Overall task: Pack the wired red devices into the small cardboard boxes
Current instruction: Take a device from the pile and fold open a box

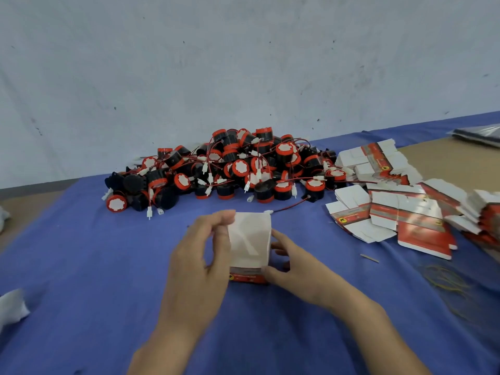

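Note:
A small cardboard box point(250, 243), white with a red printed band at its near end, is held between both hands above the blue cloth. My left hand point(198, 262) grips its left side, with fingertips on the far top corner. My right hand point(290, 263) grips its right side, thumb at the near corner. A big pile of red and black wired devices point(232, 169) with white plugs lies beyond the box. One device point(311, 198) trails a red wire toward the box. What the box holds is hidden.
Flat unfolded cartons point(400, 209) are heaped at the right on the blue cloth point(81, 261). Yellow rubber bands point(446, 280) lie near the right edge. A white crumpled thing point(12, 307) is at the left. A grey wall stands behind the pile.

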Tool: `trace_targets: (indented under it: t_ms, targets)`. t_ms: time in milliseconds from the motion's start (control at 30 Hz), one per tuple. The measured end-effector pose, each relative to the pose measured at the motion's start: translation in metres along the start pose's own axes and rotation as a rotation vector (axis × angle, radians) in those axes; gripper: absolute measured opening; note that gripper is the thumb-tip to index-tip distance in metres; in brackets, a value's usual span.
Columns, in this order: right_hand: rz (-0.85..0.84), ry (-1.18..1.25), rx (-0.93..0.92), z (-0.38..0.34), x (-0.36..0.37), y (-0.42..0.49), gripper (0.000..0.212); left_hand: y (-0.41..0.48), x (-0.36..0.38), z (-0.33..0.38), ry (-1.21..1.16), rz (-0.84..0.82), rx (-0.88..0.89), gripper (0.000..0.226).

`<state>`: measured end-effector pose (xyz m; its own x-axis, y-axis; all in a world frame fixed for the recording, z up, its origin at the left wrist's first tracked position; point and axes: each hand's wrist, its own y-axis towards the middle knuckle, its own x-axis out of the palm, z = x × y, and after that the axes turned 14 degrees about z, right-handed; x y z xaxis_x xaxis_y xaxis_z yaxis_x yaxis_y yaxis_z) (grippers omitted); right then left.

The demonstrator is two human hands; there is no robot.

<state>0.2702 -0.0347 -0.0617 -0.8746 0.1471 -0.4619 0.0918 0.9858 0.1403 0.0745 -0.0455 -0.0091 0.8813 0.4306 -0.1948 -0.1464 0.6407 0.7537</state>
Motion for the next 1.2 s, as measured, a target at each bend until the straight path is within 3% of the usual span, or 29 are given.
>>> trace_targets:
  t_ms: [100,167,233,367,467,567,867,933,1033,1200]
  targets:
    - [0.021,0.072,-0.007,0.007,-0.004,0.007,0.091,0.041,0.019,0.011,-0.121,0.063,-0.086,0.025]
    - [0.077,0.142,0.068,0.012,-0.010,0.011,0.093,0.076,0.040,0.011,-0.100,-0.020,-0.153,0.026]
    - [0.142,0.225,0.101,0.016,-0.018,0.014,0.083,0.109,0.069,0.004,0.081,-0.252,-0.191,0.021]
    - [0.274,0.335,0.133,0.018,-0.032,0.018,0.067,0.151,0.142,-0.012,0.566,-0.853,-0.051,0.025]
    - [0.370,0.347,0.141,0.021,-0.040,0.021,0.056,0.158,0.188,-0.026,0.808,-1.059,-0.019,0.028]
    - [0.418,0.335,0.139,0.026,-0.047,0.021,0.051,0.158,0.214,-0.046,0.893,-1.076,-0.106,0.040]
    - [0.469,0.249,0.141,0.025,-0.073,0.014,0.053,0.157,0.238,-0.067,1.010,-1.004,-0.066,0.015]
    - [0.479,0.233,0.144,0.023,-0.075,0.011,0.053,0.159,0.235,-0.064,1.000,-1.023,-0.092,0.022]
    - [0.466,0.204,0.138,0.014,-0.074,0.004,0.054,0.161,0.238,-0.066,0.925,-1.042,-0.125,0.052]
    - [0.499,0.162,0.114,0.014,-0.080,0.002,0.053,0.150,0.246,-0.065,0.850,-0.966,-0.121,0.048]
